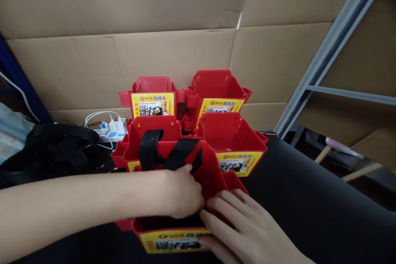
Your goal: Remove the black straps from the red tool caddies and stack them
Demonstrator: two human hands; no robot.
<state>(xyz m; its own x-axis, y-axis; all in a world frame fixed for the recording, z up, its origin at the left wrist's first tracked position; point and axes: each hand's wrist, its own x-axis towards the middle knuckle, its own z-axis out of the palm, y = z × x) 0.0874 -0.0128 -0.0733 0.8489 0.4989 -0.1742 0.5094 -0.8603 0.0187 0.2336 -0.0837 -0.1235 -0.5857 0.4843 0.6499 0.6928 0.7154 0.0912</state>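
Nearest me is a red plastic tool bin (213, 173) with a yellow printed label on its front. A black webbing strap (179, 154) loops over its tall back wall and runs down inside. Reaching in from the left, my left hand (185, 192) is closed against the inside of that wall, on the strap; its fingertips are hidden. My right hand (238, 222) grips the front right of the same bin, its fingers over the rim and its thumb outside by the label.
Behind stand several similar red bins (233, 134) in two rows. Black straps (62, 148) lie heaped at left, near a white power strip (113, 134) with plugs and cables. A cardboard wall (173, 57) closes the back; a grey metal frame (328, 45) rises at right.
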